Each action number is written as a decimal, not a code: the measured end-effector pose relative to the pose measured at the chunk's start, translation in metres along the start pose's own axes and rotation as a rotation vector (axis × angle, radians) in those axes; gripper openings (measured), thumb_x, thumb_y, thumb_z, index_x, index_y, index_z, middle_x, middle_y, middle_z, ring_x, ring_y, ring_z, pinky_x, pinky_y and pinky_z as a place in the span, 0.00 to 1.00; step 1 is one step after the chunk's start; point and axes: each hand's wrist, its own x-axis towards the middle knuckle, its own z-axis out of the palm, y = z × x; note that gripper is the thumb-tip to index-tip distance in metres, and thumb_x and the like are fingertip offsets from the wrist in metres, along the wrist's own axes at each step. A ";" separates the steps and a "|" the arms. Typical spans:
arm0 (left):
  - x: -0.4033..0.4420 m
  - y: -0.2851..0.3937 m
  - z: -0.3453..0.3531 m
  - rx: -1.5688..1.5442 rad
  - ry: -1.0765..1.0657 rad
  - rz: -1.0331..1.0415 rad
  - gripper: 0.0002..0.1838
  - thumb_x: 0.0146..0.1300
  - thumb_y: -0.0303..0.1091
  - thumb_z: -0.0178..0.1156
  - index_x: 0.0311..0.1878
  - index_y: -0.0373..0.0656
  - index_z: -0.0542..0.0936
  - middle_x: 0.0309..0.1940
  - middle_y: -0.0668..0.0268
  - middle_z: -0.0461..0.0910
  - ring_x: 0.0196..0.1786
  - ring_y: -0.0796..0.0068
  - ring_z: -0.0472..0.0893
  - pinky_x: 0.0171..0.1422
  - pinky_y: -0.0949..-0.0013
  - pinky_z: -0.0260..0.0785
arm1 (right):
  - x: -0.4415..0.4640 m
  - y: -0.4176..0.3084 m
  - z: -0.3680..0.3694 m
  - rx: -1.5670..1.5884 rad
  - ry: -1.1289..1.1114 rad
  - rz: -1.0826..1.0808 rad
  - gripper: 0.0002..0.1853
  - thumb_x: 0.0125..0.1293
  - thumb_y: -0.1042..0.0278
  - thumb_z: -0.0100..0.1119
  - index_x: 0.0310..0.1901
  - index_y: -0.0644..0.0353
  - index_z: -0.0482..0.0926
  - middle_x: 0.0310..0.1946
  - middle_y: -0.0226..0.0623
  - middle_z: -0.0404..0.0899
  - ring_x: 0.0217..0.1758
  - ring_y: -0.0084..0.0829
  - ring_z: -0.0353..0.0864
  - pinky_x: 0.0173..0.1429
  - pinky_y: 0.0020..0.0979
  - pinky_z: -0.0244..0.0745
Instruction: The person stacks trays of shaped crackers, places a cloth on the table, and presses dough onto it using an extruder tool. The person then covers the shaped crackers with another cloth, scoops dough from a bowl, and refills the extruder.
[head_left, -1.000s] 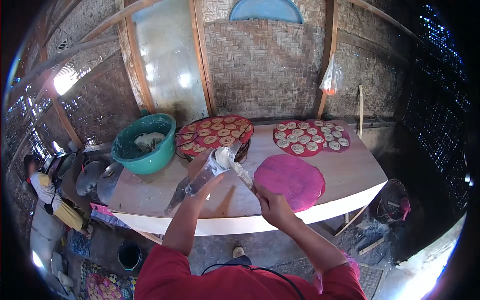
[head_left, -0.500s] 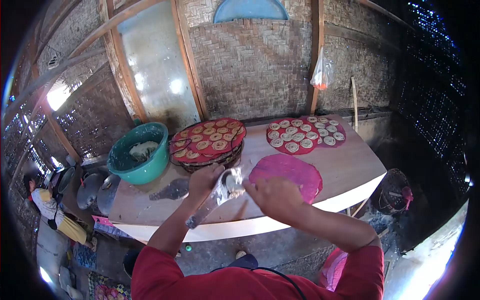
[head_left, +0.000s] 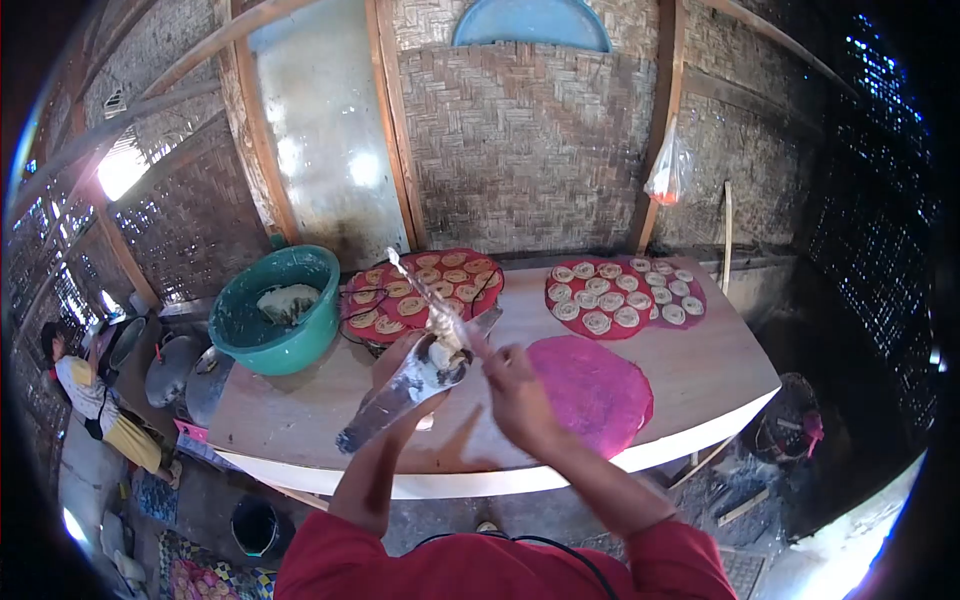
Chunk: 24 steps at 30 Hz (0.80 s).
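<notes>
My left hand [head_left: 402,372] is wrapped round a dough-smeared, cone-shaped holder [head_left: 395,402] with pale dough [head_left: 446,350] at its wide mouth. In my right hand [head_left: 515,385] is a long flat stick [head_left: 420,285], coated with dough and slanting up to the left across that mouth. Just right of my right hand lies a bare pink round sheet [head_left: 590,395]. Behind my hands, dough spirals cover a red round sheet [head_left: 430,262] on a basket. More spirals rest on red sheets [head_left: 590,325] at the back right.
A green basin [head_left: 275,345] holding dough stands on the left of the table [head_left: 290,430]. Lidded pots [head_left: 175,370] and a person [head_left: 110,405] are farther left. A dark bucket [head_left: 255,525] is on the floor. A plastic bag [head_left: 668,175] hangs from a post.
The stick has swung up from low beside the holder's mouth to point up and left over it. My right hand has moved slightly left and down since the half-second-old frame.
</notes>
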 end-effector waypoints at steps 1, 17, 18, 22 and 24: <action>0.001 -0.013 0.013 -0.224 0.111 -0.049 0.17 0.46 0.32 0.69 0.40 0.43 0.78 0.35 0.63 0.81 0.37 0.70 0.81 0.44 0.70 0.73 | -0.004 -0.006 0.017 0.016 -0.011 0.109 0.32 0.59 0.79 0.47 0.67 0.45 0.61 0.30 0.48 0.73 0.33 0.49 0.77 0.36 0.44 0.75; 0.033 -0.071 0.013 0.446 0.023 -0.244 0.21 0.48 0.38 0.63 0.46 0.43 0.77 0.37 0.59 0.79 0.39 0.58 0.81 0.39 0.60 0.73 | 0.013 0.094 0.020 0.470 -0.395 0.215 0.30 0.63 0.80 0.45 0.68 0.48 0.60 0.44 0.48 0.79 0.22 0.31 0.73 0.32 0.29 0.71; 0.031 -0.082 0.020 0.452 0.015 -0.263 0.21 0.48 0.38 0.63 0.46 0.43 0.77 0.37 0.59 0.79 0.39 0.58 0.81 0.39 0.60 0.73 | 0.008 0.093 0.020 0.463 -0.449 0.256 0.30 0.64 0.80 0.45 0.68 0.48 0.59 0.42 0.48 0.80 0.22 0.31 0.72 0.32 0.29 0.71; 0.013 -0.101 0.035 0.515 -0.051 -0.462 0.23 0.44 0.48 0.67 0.41 0.45 0.77 0.34 0.58 0.79 0.38 0.53 0.80 0.38 0.56 0.72 | -0.007 0.093 0.011 0.639 -0.571 0.295 0.25 0.69 0.73 0.44 0.68 0.53 0.61 0.24 0.31 0.70 0.25 0.18 0.67 0.31 0.23 0.67; 0.012 -0.078 0.026 0.514 0.043 -0.418 0.24 0.50 0.44 0.62 0.49 0.44 0.75 0.34 0.55 0.78 0.36 0.53 0.80 0.38 0.56 0.71 | -0.007 0.107 0.001 0.807 -0.716 0.359 0.25 0.70 0.71 0.44 0.68 0.52 0.61 0.24 0.31 0.70 0.24 0.18 0.67 0.30 0.22 0.66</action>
